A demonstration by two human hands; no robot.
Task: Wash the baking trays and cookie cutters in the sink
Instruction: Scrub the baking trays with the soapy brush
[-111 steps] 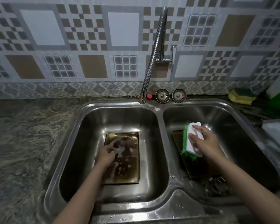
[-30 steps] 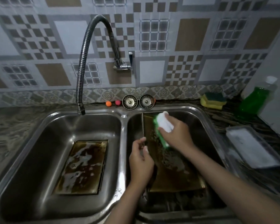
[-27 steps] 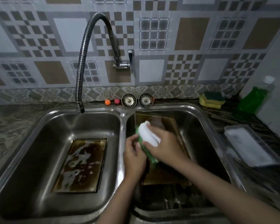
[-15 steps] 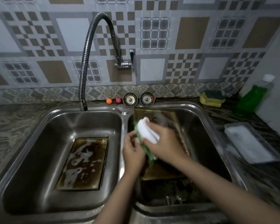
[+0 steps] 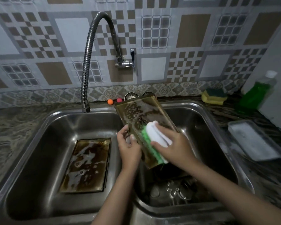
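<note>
**Soapy tray tilted over the right basin**

Brown-stained baking tray (image 5: 141, 117) leans above the sink (image 5: 201, 111) divider, long axis running from the faucet (image 5: 88, 62) side down toward the person. Left hand (image 5: 128, 146) pinches its left edge; right hand (image 5: 173, 146) grips a green-bristled brush (image 5: 154, 140) pressed on its lower half.

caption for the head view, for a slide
Left hand tilts a baking tray over the right basin while the right hand scrubs it with a green brush.
</note>
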